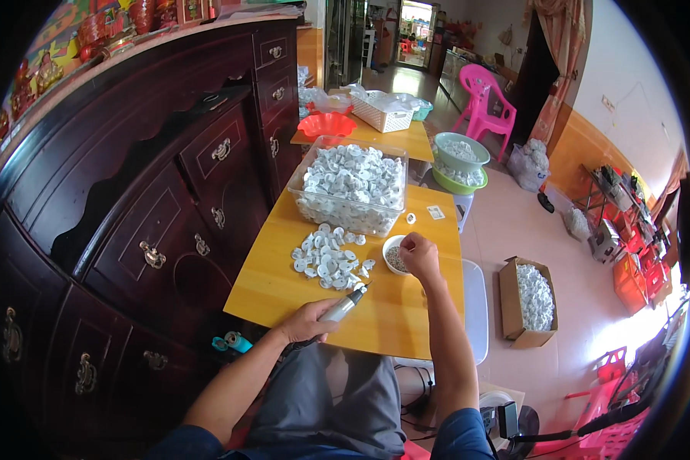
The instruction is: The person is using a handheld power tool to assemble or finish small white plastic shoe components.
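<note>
Gripping silver screwdriver-like tool (343, 307) in left hand (308, 322), tip near white plastic pieces (326, 257) ahead. Holding right hand (419, 255) at white bowl (385, 257) of small metal parts (395, 261), fingertips hidden, grip unclear. Probably picking a part; next likely calls for bringing it tipward.

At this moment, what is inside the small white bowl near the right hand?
The small white bowl holds many tiny greyish pieces, too small to identify. The right hand covers part of its right side, so the contents behind the hand cannot be seen.
</note>
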### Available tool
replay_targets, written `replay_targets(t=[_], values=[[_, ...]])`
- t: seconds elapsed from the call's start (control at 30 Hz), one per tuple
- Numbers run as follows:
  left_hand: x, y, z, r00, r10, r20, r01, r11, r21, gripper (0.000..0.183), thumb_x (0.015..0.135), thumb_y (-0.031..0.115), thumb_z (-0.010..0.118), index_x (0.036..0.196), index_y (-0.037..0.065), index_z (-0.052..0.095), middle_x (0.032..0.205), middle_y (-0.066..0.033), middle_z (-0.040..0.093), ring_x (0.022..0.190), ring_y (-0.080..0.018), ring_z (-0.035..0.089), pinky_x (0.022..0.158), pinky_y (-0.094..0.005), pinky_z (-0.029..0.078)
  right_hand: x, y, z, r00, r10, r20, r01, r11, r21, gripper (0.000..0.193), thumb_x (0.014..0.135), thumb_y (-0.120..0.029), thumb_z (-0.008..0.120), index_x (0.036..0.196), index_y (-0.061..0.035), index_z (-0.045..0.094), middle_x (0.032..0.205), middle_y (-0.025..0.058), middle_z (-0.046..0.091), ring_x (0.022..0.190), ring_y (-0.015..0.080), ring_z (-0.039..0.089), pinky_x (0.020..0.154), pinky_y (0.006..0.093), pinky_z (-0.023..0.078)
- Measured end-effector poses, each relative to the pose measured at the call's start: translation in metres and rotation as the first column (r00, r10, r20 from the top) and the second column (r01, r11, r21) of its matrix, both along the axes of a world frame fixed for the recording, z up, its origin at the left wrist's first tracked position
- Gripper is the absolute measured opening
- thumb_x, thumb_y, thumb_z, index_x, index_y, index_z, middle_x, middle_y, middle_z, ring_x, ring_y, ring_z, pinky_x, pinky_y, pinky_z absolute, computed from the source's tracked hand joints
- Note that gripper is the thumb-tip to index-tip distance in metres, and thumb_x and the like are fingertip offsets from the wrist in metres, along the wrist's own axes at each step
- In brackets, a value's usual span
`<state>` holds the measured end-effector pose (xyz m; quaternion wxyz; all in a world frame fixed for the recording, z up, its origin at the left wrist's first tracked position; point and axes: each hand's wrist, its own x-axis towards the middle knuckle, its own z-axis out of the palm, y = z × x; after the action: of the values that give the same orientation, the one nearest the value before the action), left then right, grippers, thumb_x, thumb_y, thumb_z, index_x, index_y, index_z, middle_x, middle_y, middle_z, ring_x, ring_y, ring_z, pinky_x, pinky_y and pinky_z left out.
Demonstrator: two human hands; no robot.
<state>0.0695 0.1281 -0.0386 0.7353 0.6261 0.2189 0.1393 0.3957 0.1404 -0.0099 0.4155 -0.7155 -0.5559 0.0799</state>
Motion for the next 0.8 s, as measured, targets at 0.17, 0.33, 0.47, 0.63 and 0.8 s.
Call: replay_targets(t=[0.17,0.33,0.47,0.63,0.8], values=[[-0.002,-0.002,0.001,1.000,0.013,-0.017,-0.012,1.000,0.013,0.067,0.089,0.010,0.064,0.150,0.002,0.037,0.086,-0.0018,0.056,0.061,-0.0078,0.055,0.057,-0.0225,0.049,-0.034,-0.023,0.005,0.912,0.021,-0.410,0.032,0.992,0.121,0.011,0.082,-0.009,0.069,0.090,-0.0022,0.071,0.074,0.0079,0.070,0.071,0.0159,0.068,0.066,0.0297,0.054],[0.000,-0.003,0.001,0.999,0.027,0.018,-0.027,0.999,0.023,0.065,0.090,0.014,0.065,0.149,0.005,0.040,0.084,-0.0002,0.056,0.059,-0.0073,0.054,0.054,-0.0223,0.047,-0.062,-0.042,-0.014,0.656,0.152,-0.739,-0.080,0.988,0.133,0.004,0.090,-0.009,0.067,0.092,-0.0051,0.067,0.080,0.0001,0.067,0.070,0.0084,0.064,0.064,0.0231,0.050],[0.001,-0.002,-0.001,1.000,0.009,0.024,-0.010,0.998,0.059,0.065,0.090,0.014,0.065,0.149,0.005,0.040,0.083,0.0005,0.055,0.060,-0.0068,0.053,0.055,-0.0219,0.047,-0.072,-0.044,-0.029,0.573,0.150,-0.806,-0.063,0.988,0.140,0.004,0.090,-0.008,0.067,0.090,-0.0043,0.065,0.079,0.0005,0.065,0.070,0.0081,0.061,0.063,0.0224,0.049],[0.000,-0.005,0.004,1.000,0.019,0.016,-0.020,0.998,0.068,0.066,0.089,0.014,0.066,0.149,0.005,0.040,0.082,0.0015,0.054,0.060,-0.0063,0.052,0.055,-0.0213,0.045,-0.074,-0.045,-0.036,0.677,0.163,-0.718,-0.094,0.986,0.135,0.008,0.086,-0.009,0.068,0.090,-0.0022,0.068,0.076,0.0000,0.064,0.067,0.0065,0.057,0.061,0.0221,0.046],[-0.001,-0.005,0.004,1.000,0.012,0.021,-0.013,0.997,0.070,0.067,0.088,0.015,0.067,0.149,0.005,0.040,0.082,0.0019,0.054,0.061,-0.0060,0.051,0.056,-0.0210,0.045,-0.080,-0.048,-0.039,0.643,0.181,-0.744,-0.116,0.984,0.139,0.003,0.087,-0.004,0.067,0.089,-0.0025,0.065,0.077,0.0026,0.064,0.066,0.0083,0.057,0.061,0.0226,0.047]])
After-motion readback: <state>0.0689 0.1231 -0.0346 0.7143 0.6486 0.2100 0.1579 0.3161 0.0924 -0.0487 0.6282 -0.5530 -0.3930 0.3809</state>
